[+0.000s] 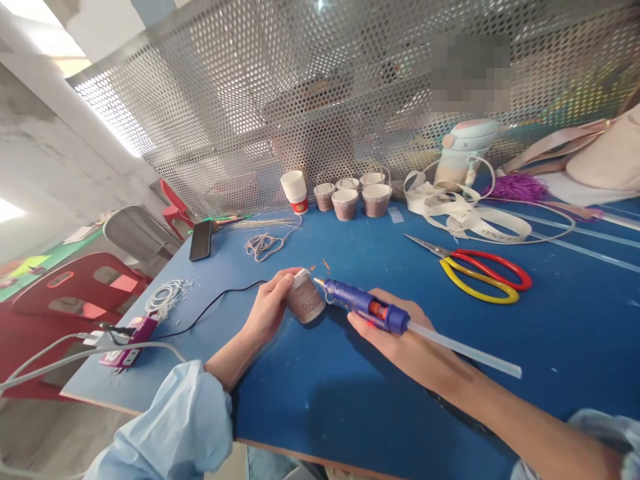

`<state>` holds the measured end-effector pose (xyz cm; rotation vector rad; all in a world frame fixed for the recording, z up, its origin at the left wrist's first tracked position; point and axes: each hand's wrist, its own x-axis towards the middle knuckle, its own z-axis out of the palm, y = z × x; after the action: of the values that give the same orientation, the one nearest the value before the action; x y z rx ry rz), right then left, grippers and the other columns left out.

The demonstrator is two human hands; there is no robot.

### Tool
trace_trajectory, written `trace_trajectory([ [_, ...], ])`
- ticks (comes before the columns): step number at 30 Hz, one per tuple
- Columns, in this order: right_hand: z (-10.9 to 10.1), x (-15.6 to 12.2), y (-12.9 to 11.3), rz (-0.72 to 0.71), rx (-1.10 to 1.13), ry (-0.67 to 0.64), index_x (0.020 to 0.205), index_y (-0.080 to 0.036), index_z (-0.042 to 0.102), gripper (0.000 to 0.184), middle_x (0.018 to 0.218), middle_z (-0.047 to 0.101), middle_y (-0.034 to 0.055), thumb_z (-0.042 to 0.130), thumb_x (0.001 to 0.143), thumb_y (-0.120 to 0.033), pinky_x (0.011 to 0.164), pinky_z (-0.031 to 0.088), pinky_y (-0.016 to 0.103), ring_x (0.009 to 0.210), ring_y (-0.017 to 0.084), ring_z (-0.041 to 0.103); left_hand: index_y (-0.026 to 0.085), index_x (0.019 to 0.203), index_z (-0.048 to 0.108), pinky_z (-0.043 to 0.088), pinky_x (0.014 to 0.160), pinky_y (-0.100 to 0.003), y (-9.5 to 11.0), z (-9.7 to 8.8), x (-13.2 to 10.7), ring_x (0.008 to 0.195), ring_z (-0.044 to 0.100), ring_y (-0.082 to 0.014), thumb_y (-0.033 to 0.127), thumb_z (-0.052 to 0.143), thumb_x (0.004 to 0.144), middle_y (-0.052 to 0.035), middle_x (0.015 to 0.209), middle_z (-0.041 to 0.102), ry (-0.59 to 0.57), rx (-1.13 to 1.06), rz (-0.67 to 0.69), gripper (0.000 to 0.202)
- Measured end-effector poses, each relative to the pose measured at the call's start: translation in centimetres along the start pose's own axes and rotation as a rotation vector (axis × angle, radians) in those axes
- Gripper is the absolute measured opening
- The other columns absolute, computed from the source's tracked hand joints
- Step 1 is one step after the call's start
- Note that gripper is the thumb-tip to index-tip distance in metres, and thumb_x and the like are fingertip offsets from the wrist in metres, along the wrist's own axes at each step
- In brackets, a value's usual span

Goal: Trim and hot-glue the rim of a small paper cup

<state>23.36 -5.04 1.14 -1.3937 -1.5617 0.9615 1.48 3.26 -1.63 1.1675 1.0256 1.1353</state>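
My left hand (pixel 267 308) is closed round a small paper cup wrapped in brownish twine (pixel 305 298), held on its side just above the blue table (pixel 350 393). My right hand (pixel 400 337) grips a blue hot glue gun (pixel 363 303) with a clear glue stick (pixel 465 348) sticking out of its back. The gun's nozzle touches the cup near its rim. A black cable runs left from under my left hand.
Red and yellow scissors (pixel 480 270) lie to the right. Several wrapped cups (pixel 357 197) and a stack of paper cups (pixel 295 190) stand at the back by a perforated metal screen. A twine coil (pixel 263 245), a phone (pixel 201 240), white ribbon (pixel 465 210) and a power strip (pixel 125 340) lie about.
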Motion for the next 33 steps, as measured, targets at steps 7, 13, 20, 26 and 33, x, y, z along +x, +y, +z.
trace_trajectory([
  [7,0.9,-0.4,0.6,-0.104,-0.040,-0.067,0.070,-0.023,0.049,0.022,0.053,0.045,-0.0069,0.054,0.086,-0.037,0.048,0.036,0.022,0.048,0.010,0.039,0.013,0.098,0.075,0.046,0.080,-0.030,0.5,0.7,-0.5,0.090,0.062,-0.0219,0.041,0.079,0.069,-0.0091,0.098,0.069,0.039,-0.079,-0.029,0.041],
  [13,1.2,-0.6,0.7,-0.141,-0.062,-0.056,0.072,-0.022,0.049,0.019,0.055,0.049,-0.0069,0.055,0.086,-0.033,0.050,0.036,0.022,0.048,0.009,0.042,0.014,0.097,0.074,0.044,0.083,-0.030,0.2,0.7,-0.6,0.099,0.059,-0.0230,0.042,0.078,0.071,-0.0099,0.113,0.064,0.004,-0.055,-0.010,0.038],
  [20,1.5,-0.5,1.1,-0.144,-0.083,-0.039,0.070,-0.023,0.048,0.020,0.053,0.047,-0.0078,0.057,0.086,-0.031,0.050,0.036,0.021,0.047,0.009,0.040,0.015,0.080,0.073,0.044,0.083,-0.032,-0.3,0.6,-0.6,0.111,0.054,-0.0284,0.045,0.074,0.074,-0.0106,0.128,0.055,-0.053,0.022,0.040,0.031],
  [26,1.7,-0.6,1.4,-0.176,-0.106,-0.025,0.073,-0.023,0.050,0.019,0.056,0.051,-0.0076,0.058,0.087,-0.032,0.054,0.037,0.022,0.050,0.009,0.045,0.014,0.063,0.066,0.043,0.090,-0.034,-0.6,0.3,-0.7,0.117,0.052,-0.0305,0.044,0.072,0.077,-0.0106,0.127,0.057,-0.072,0.091,0.093,0.034],
  [33,1.7,-0.7,1.4,-0.193,-0.139,-0.018,0.072,-0.023,0.050,0.019,0.055,0.051,-0.0071,0.057,0.087,-0.034,0.053,0.037,0.022,0.050,0.010,0.045,0.014,0.062,0.065,0.042,0.092,-0.034,-0.6,0.2,-0.8,0.117,0.053,-0.0298,0.044,0.071,0.078,-0.0103,0.129,0.057,-0.080,0.119,0.101,0.034],
])
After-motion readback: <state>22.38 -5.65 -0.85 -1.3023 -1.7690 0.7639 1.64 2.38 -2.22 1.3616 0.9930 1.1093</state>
